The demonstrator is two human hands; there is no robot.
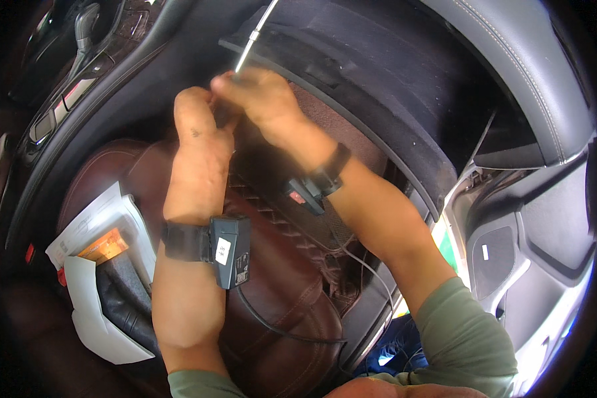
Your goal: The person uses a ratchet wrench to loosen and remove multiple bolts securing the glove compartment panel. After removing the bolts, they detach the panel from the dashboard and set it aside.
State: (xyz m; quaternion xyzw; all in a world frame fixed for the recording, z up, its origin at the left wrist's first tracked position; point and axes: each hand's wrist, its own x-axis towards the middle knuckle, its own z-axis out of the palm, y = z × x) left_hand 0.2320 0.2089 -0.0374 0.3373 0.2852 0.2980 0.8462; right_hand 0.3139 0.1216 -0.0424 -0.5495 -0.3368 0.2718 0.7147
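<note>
My right hand (262, 96), blurred by motion, is closed around the lower end of a long shiny metal rod tool (253, 38). The rod has a collar partway up and slants up and away past the top edge of the picture. My left hand (196, 116) is just left of and below the right one, its fingers curled toward it. Something dark shows between the two hands; its kind cannot be made out. Beyond them is the dark underside of the car's dashboard (378, 86).
Below my forearms lies a brown leather seat (272, 292). Papers (89, 222), an orange packet (105, 246) and a black pouch (123, 295) rest on its left. A gear lever (85, 26) stands far left. The car door (544, 245) is right. Cables trail from black wrist-strapped boxes (231, 252).
</note>
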